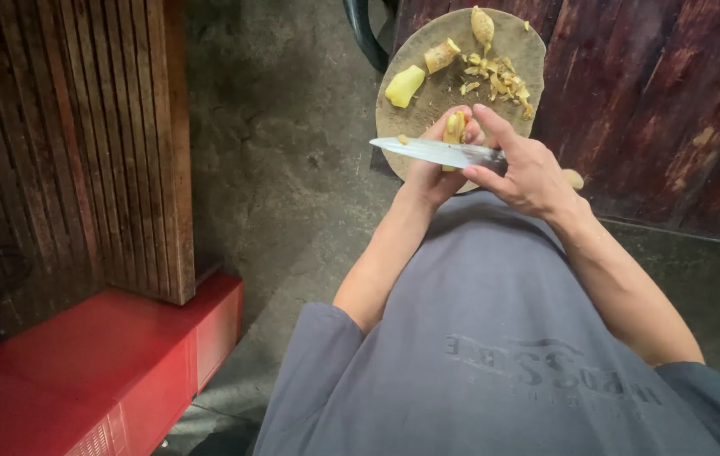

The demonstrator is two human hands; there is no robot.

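Note:
My left hand [436, 169] holds a small yellow-brown root piece [454, 128] upright over the near edge of a round wooden cutting board [415, 114]. My right hand [529, 173] grips a kitchen knife [436, 152], its blade pointing left and lying across the piece. On the board lie a peeled yellow chunk [404, 85], an unpeeled stub [442, 56], another piece [482, 25] at the far edge and several scraps of peel [499, 83].
The board rests on a dark red wooden table [655, 93]. A slatted wooden panel [81, 143] stands on a red base [106, 371] at the left. Grey concrete floor [284, 169] lies between. A dark curved object [364, 34] sits by the board's far left.

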